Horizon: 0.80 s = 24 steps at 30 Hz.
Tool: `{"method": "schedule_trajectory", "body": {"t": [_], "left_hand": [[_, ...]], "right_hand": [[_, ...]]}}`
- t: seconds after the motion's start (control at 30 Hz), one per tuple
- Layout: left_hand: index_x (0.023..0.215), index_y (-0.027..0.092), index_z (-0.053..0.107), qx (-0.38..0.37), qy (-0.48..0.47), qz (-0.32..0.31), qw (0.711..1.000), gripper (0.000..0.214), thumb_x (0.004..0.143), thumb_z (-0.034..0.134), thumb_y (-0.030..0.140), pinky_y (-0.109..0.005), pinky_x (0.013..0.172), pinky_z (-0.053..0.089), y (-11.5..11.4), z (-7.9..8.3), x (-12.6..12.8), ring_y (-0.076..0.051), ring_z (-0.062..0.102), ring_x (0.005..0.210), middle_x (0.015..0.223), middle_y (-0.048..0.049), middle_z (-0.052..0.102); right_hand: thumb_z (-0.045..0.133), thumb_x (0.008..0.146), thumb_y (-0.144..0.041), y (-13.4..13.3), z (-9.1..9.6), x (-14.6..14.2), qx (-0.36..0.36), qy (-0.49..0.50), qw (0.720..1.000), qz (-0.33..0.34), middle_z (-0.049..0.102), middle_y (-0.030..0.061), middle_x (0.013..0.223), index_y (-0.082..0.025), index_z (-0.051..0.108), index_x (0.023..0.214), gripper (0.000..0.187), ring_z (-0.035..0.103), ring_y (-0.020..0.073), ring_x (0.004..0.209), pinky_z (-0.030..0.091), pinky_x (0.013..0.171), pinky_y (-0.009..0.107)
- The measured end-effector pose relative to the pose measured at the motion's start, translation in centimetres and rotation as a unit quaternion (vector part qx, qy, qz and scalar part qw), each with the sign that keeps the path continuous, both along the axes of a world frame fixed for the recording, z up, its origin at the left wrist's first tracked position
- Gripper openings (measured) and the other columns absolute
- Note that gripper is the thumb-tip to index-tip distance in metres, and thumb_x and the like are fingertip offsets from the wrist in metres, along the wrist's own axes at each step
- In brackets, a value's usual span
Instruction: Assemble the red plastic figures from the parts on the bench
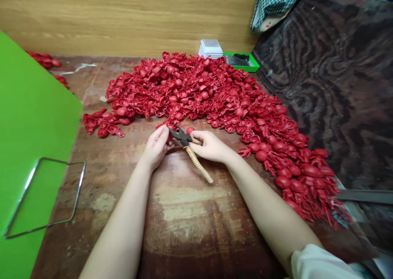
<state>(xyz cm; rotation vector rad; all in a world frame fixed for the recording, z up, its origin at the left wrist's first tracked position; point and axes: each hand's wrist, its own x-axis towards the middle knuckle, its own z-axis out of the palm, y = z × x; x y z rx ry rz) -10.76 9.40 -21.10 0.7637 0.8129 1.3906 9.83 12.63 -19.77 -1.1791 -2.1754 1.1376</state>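
My right hand [211,148] is wrapped around one handle of a pair of pliers [198,165] with dark jaws and tan, ribbed grips. The other handle swings out toward me, and the jaws look spread apart. My left hand [156,148] pinches a small red plastic piece [160,126], mostly hidden by the fingers, right at the tip of the jaws. Whether the jaws touch it I cannot tell. Just beyond both hands lies a large heap of red plastic pieces [184,82], rounded shells and thin-limbed parts, curving down the right side.
A green panel [37,119] with a wire frame [46,197] stands at the left. Behind the heap are a white stacked block [211,47] and a green tray [253,64]. A dark board [322,86] leans at the right; checkered cloth [276,2] hangs above the wooden table [181,230].
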Motion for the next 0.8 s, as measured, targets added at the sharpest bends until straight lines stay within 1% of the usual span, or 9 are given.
{"method": "schedule_trajectory", "body": {"t": [0.07, 0.13, 0.2, 0.27, 0.33, 0.4, 0.5, 0.6, 0.8], "left_hand": [[0.083, 0.019, 0.075, 0.007, -0.005, 0.02, 1.0, 0.031, 0.082, 0.092, 0.046, -0.019, 0.052, 0.044, 0.1, 0.1, 0.1, -0.01, 0.047, 0.058, 0.072, 0.0009, 0.061], [0.084, 0.02, 0.076, 0.013, -0.007, 0.041, 0.999, 0.031, 0.081, 0.093, 0.046, -0.02, 0.051, 0.042, 0.2, 0.1, 0.1, -0.01, 0.046, 0.056, 0.07, 0.0018, 0.059], [0.084, 0.02, 0.077, 0.018, -0.008, 0.058, 0.998, 0.029, 0.083, 0.092, 0.045, -0.021, 0.049, 0.04, 0.2, 0.2, 0.2, -0.01, 0.046, 0.056, 0.069, 0.0018, 0.058], [0.083, 0.02, 0.076, 0.024, -0.009, 0.07, 0.997, 0.029, 0.084, 0.09, 0.046, -0.021, 0.049, 0.038, 0.2, 0.4, 0.2, -0.01, 0.046, 0.057, 0.07, 0.0013, 0.058], [0.082, 0.02, 0.076, 0.03, -0.011, 0.077, 0.997, 0.029, 0.085, 0.09, 0.046, -0.02, 0.049, 0.038, 0.2, 0.5, 0.2, -0.01, 0.046, 0.058, 0.071, 0.0012, 0.058], [0.084, 0.021, 0.077, 0.028, -0.014, 0.081, 0.996, 0.027, 0.086, 0.09, 0.044, -0.019, 0.049, 0.039, 0.1, 0.7, 0.1, -0.01, 0.047, 0.059, 0.073, 0.0009, 0.059], [0.084, 0.02, 0.076, 0.015, -0.013, 0.087, 0.996, 0.024, 0.089, 0.087, 0.041, -0.02, 0.05, 0.041, 0.0, 0.8, -0.1, -0.01, 0.049, 0.059, 0.074, 0.0002, 0.061], [0.084, 0.021, 0.076, 0.014, 0.0, 0.085, 0.996, 0.023, 0.09, 0.086, 0.042, -0.022, 0.052, 0.042, 0.0, 0.7, -0.2, -0.012, 0.052, 0.06, 0.075, -0.0004, 0.063], [0.092, 0.021, 0.081, 0.026, 0.011, 0.068, 0.997, 0.027, 0.085, 0.09, 0.046, -0.023, 0.054, 0.043, -0.1, 0.3, -0.4, -0.012, 0.053, 0.062, 0.078, -0.0009, 0.067]], "right_hand": [[0.048, 0.094, -0.046, -0.2, 0.7, 0.0, -0.004, 0.008, 1.0, 0.021, 0.05, -0.0037, 0.074, -0.024, 0.048, 0.079, 0.027, 0.047, 0.0151, 0.071, 0.035, 0.066, 0.028], [0.045, 0.099, -0.048, -0.7, 1.7, -0.1, 0.004, -0.016, 0.999, 0.042, 0.061, 0.0008, 0.087, -0.023, 0.052, 0.089, 0.028, 0.057, 0.0187, 0.081, 0.043, 0.076, 0.031], [0.053, 0.099, -0.06, -1.6, 2.7, -0.5, 0.039, -0.085, 0.995, 0.046, 0.069, 0.0085, 0.106, -0.023, 0.056, 0.102, 0.038, 0.064, 0.0265, 0.098, 0.048, 0.087, 0.038], [0.067, 0.091, -0.07, -2.6, 3.1, -1.2, 0.079, -0.177, 0.981, 0.013, 0.07, 0.0172, 0.126, -0.021, 0.056, 0.119, 0.057, 0.064, 0.0379, 0.115, 0.05, 0.096, 0.049], [0.071, 0.09, -0.066, -3.4, 2.9, -2.0, 0.097, -0.242, 0.965, -0.036, 0.067, 0.023, 0.135, -0.019, 0.053, 0.13, 0.065, 0.063, 0.0454, 0.123, 0.05, 0.1, 0.057], [0.068, 0.092, -0.054, -3.7, 2.3, -2.8, 0.107, -0.257, 0.958, -0.067, 0.068, 0.0234, 0.131, -0.017, 0.052, 0.128, 0.054, 0.065, 0.0448, 0.121, 0.051, 0.1, 0.057], [0.066, 0.088, -0.044, -3.4, 1.3, -3.2, 0.119, -0.23, 0.963, -0.07, 0.072, 0.0198, 0.121, -0.018, 0.053, 0.118, 0.041, 0.069, 0.0398, 0.112, 0.054, 0.096, 0.05], [0.067, 0.084, -0.043, -3.1, 0.8, -3.0, 0.112, -0.213, 0.968, -0.066, 0.073, 0.0179, 0.117, -0.02, 0.052, 0.114, 0.04, 0.071, 0.0375, 0.108, 0.055, 0.091, 0.045], [0.071, 0.081, -0.045, -3.0, 1.3, -2.5, 0.098, -0.212, 0.97, -0.071, 0.077, 0.0148, 0.113, -0.023, 0.053, 0.108, 0.04, 0.074, 0.0375, 0.101, 0.054, 0.083, 0.042]]}}
